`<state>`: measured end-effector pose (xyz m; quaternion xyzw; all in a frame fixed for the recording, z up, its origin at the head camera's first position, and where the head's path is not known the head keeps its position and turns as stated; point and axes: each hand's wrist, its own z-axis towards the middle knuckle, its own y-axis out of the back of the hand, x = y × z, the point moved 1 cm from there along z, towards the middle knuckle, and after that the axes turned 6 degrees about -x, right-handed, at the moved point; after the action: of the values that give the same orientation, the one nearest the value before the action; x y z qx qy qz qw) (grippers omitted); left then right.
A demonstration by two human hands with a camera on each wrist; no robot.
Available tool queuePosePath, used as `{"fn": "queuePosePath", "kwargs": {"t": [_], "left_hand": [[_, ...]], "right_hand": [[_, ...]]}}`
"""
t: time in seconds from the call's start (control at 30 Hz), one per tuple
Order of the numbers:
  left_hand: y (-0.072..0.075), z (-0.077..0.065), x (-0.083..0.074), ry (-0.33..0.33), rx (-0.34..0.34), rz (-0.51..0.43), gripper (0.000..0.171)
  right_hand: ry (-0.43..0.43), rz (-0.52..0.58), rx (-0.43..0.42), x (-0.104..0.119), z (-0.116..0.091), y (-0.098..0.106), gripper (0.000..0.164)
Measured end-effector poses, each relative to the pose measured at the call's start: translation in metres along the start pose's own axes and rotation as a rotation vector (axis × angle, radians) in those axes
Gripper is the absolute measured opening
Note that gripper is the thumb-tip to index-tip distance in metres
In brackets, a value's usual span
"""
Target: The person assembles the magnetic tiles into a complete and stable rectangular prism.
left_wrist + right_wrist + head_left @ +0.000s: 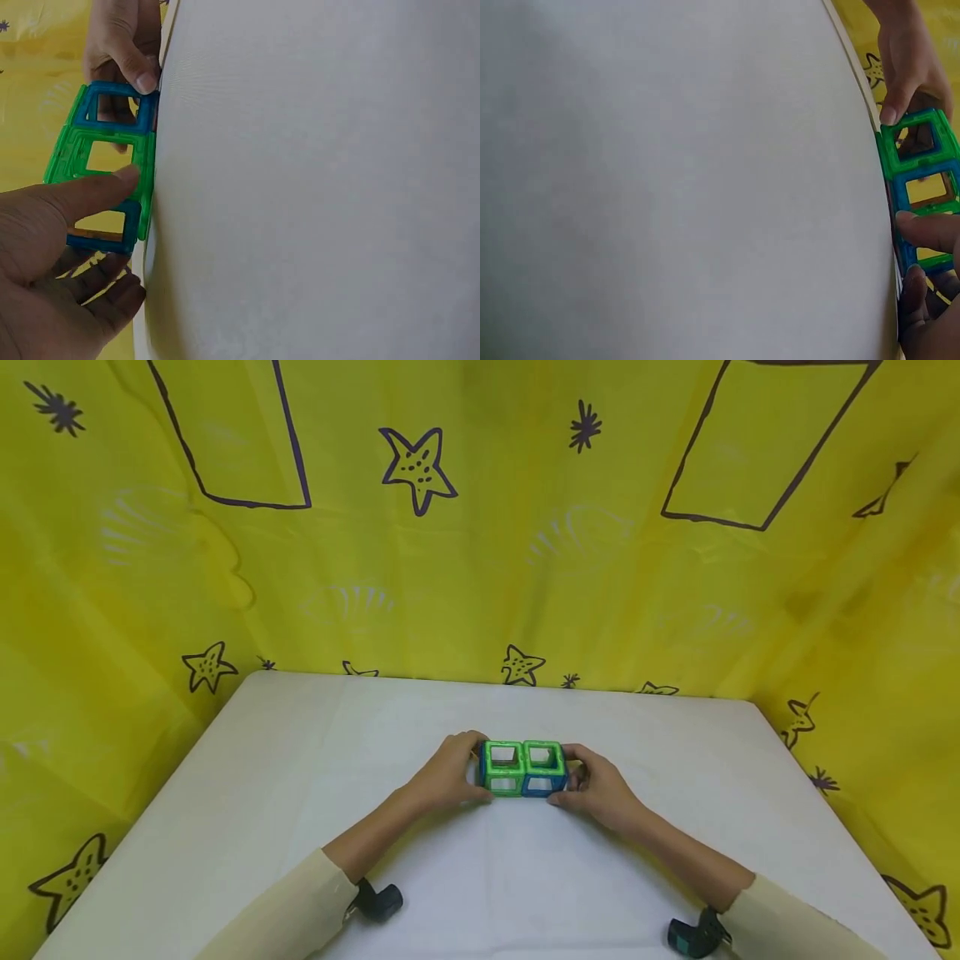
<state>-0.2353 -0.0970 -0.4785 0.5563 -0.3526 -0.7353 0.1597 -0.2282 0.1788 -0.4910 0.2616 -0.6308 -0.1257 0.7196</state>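
Note:
Two open-sided cubes of green and blue magnetic tiles (pixel 522 769) stand side by side, joined into one block low over the white table. Both top squares are green; the front of the left cube is green, that of the right cube blue. My left hand (pixel 448 774) holds the left end, thumb at the front and fingers behind. My right hand (pixel 602 789) grips the right end, its thumb at the lower front corner. In the left wrist view, my left thumb (pixel 97 193) lies across a green frame. An orange-brown edge shows low inside the block.
The white table (pixel 360 718) spreads around the block. Behind it and at both sides hangs a yellow cloth (pixel 480 568) with dark starfish drawings. A small black camera (pixel 378 902) is strapped at the left wrist, another camera (pixel 692 937) at the right.

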Motion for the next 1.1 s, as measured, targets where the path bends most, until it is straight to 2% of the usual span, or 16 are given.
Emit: {"fn": "queuePosePath", "kwargs": {"t": [0.27,0.6,0.87,1.1], "left_hand": [[0.008,-0.004,0.011,0.042,-0.048,0.051,0.070],[0.017,0.005,0.026,0.061,-0.086,0.064,0.068],[0.022,0.009,0.032,0.058,-0.090,0.064,0.067],[0.020,0.010,0.035,0.063,-0.086,0.065,0.068]], "right_hand": [[0.029,0.006,0.040,0.005,0.015,-0.008,0.075],[0.022,-0.010,0.050,0.007,0.041,-0.018,0.076],[0.010,-0.009,0.050,0.010,0.047,-0.023,0.076],[0.001,-0.017,0.046,0.008,0.047,-0.025,0.075]]}}
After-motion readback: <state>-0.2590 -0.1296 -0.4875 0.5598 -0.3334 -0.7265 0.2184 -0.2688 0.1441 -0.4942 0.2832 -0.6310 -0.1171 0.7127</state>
